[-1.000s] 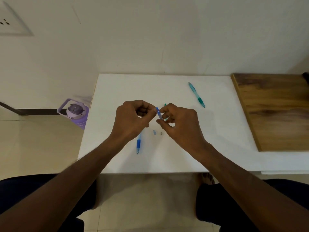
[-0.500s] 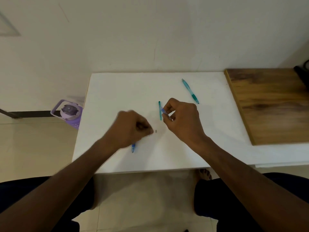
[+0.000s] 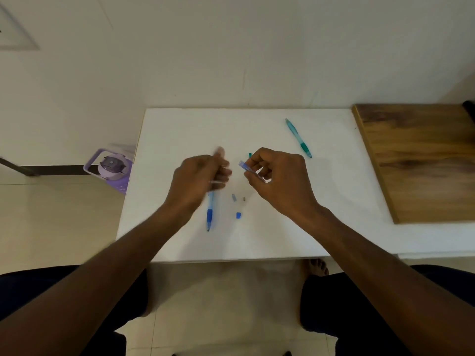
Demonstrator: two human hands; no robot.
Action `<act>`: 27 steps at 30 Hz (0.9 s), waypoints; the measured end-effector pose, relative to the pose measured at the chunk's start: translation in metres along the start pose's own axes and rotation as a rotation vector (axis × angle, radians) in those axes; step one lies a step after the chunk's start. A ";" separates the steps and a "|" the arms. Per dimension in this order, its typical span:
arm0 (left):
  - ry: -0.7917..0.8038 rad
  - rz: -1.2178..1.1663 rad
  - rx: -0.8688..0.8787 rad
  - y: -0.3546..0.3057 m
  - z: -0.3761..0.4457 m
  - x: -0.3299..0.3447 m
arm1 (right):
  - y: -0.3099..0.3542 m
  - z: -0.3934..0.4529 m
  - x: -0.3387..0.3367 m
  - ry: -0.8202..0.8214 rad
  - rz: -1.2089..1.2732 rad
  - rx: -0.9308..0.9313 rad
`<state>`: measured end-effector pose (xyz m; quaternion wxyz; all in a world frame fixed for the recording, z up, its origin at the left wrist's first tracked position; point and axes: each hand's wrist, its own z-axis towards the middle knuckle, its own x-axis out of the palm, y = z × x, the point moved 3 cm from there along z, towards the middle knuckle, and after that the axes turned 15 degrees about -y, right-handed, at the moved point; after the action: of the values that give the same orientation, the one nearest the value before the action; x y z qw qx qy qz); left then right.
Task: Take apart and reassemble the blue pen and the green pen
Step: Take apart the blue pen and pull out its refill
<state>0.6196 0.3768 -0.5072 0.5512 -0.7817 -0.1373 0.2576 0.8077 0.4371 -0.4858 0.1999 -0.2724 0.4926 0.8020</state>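
Nearest the front edge of the white table (image 3: 334, 201), the blue pen barrel (image 3: 210, 213) lay with its long axis running front to back, its dark grip and tip toward the front edge; its far end was hidden under the left hand (image 3: 199, 179). Just to its right lay a small blue piece (image 3: 238, 215), and slightly farther in, a pale blue piece (image 3: 234, 197) and a tiny grey piece (image 3: 244, 199), each too small to identify. The left hand was motion-blurred, fingers curled; whether it held anything could not be told, though a thin pale streak crossed it. The right hand (image 3: 279, 179) pinched a blue pen part (image 3: 246, 167) between thumb and fingertips, its free end pointing up and left; a green piece (image 3: 249, 155) showed behind the fingers, mostly hidden. Toward the far right corner lay the green pen (image 3: 298, 137), whole, its long axis diagonal, grip end nearer the front and right. A wooden board (image 3: 421, 160) adjoined the right edge, cut off by the frame. On the floor past the left edge stood a purple bottle (image 3: 113, 167).
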 end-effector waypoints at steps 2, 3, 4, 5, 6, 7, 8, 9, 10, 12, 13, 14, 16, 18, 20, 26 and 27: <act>0.137 -0.645 -0.380 0.003 0.002 0.005 | 0.014 -0.003 0.000 0.013 0.061 -0.044; 0.230 -0.851 -0.472 0.003 -0.001 0.009 | 0.020 -0.005 0.000 0.029 0.082 -0.073; 0.302 -0.978 -0.511 0.004 -0.003 0.012 | 0.027 -0.007 0.001 0.050 0.096 -0.105; 0.359 -1.047 -0.515 0.005 -0.006 0.016 | 0.033 -0.009 0.001 0.072 0.106 -0.137; 0.392 -1.085 -0.509 0.006 -0.009 0.020 | 0.037 -0.010 0.001 0.092 0.109 -0.171; 0.406 -1.111 -0.501 0.005 -0.011 0.023 | 0.041 -0.010 0.001 0.110 0.105 -0.206; 0.410 -1.134 -0.493 0.005 -0.013 0.025 | 0.043 -0.011 0.002 0.127 0.088 -0.238; 0.417 -1.154 -0.481 0.005 -0.014 0.027 | 0.044 -0.011 0.002 0.146 0.059 -0.261; 0.426 -1.171 -0.470 0.006 -0.015 0.028 | 0.045 -0.011 0.003 0.161 0.029 -0.280; 0.448 -1.200 -0.445 0.007 -0.017 0.031 | 0.044 -0.010 0.001 0.159 -0.004 -0.319; 0.462 -1.212 -0.433 0.008 -0.018 0.032 | 0.044 -0.009 0.000 0.148 -0.012 -0.332; 0.472 -1.218 -0.420 0.008 -0.019 0.033 | 0.043 -0.009 -0.002 0.136 -0.019 -0.340; 0.480 -1.223 -0.401 0.007 -0.020 0.034 | 0.042 -0.009 -0.003 0.124 -0.026 -0.345; 0.482 -1.223 -0.392 0.004 -0.020 0.035 | 0.042 -0.008 -0.004 0.123 -0.028 -0.350; 0.481 -1.223 -0.393 0.003 -0.020 0.035 | 0.042 -0.008 -0.006 0.119 -0.032 -0.367; 0.456 -1.176 -0.379 0.005 -0.021 0.036 | 0.045 -0.007 -0.008 0.122 -0.052 -0.446; 0.452 -1.174 -0.378 0.005 -0.021 0.037 | 0.045 -0.007 -0.008 0.121 -0.060 -0.449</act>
<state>0.6610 0.3767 -0.5158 0.4687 -0.6952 -0.4645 -0.2851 0.7891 0.4109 -0.4525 0.1279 -0.3721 0.3045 0.8674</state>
